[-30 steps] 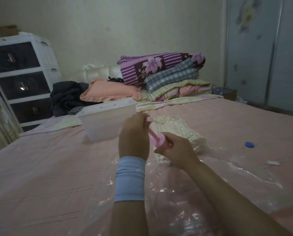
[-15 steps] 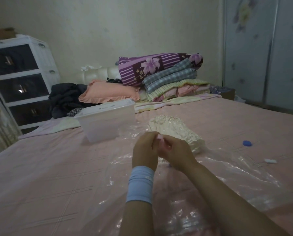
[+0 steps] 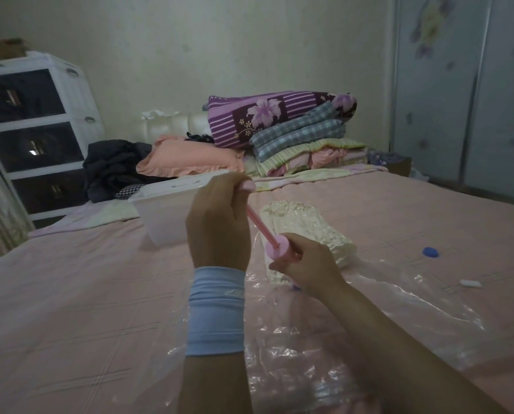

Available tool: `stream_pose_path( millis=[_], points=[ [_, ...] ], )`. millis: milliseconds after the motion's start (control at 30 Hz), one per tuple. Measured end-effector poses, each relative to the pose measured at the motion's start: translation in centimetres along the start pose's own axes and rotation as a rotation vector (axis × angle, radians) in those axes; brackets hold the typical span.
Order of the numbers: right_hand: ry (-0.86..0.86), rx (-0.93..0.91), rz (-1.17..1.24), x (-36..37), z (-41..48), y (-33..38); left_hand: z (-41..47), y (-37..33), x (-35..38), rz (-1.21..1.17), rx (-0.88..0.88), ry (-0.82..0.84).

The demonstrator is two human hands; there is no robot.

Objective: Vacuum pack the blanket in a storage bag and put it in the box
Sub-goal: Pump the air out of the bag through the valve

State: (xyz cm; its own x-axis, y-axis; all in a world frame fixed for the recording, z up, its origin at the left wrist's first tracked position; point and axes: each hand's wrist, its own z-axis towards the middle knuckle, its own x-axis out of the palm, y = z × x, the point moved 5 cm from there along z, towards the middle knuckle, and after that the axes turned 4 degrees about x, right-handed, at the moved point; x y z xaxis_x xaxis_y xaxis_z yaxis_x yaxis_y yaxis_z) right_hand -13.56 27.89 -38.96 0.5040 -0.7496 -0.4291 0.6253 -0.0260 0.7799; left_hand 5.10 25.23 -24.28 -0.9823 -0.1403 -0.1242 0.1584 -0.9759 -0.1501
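Right under us the clear storage bag (image 3: 309, 342) crinkles across the bed (image 3: 70, 294), cream blanket (image 3: 306, 225) bunched at its far end, a blue cap (image 3: 430, 251) off right, and beyond, the box (image 3: 160, 216) sits half-hidden behind our left hand (image 3: 217, 222). That hand grips the pink pump (image 3: 277, 249) by its plunger handle, rod extended, while our right hand (image 3: 306, 264) wraps the barrel.

The pump (image 3: 280, 250) is pink, the blanket (image 3: 305, 224) cream, the bed (image 3: 70, 294) pink. In the upper middle, a purple quilt (image 3: 279, 115) has flowers and stripes.
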Motion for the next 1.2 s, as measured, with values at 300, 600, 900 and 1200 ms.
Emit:
stream_pose_path(
  millis=[300,600,900,1200],
  points=[
    [-0.047,-0.081,-0.014,-0.2,-0.6,1.4,-7.9,3.0,7.6,-0.123,-0.248,0.430],
    [0.014,-0.021,-0.006,0.0,0.1,0.8,-1.2,0.9,0.6,0.012,0.001,0.153],
    [0.021,-0.013,-0.022,0.5,-0.4,0.2,-2.8,1.8,2.4,-0.081,-0.061,-0.001],
    [-0.025,-0.089,-0.026,0.2,-0.7,1.5,-7.0,2.7,6.0,-0.070,-0.173,0.418]
  ],
)
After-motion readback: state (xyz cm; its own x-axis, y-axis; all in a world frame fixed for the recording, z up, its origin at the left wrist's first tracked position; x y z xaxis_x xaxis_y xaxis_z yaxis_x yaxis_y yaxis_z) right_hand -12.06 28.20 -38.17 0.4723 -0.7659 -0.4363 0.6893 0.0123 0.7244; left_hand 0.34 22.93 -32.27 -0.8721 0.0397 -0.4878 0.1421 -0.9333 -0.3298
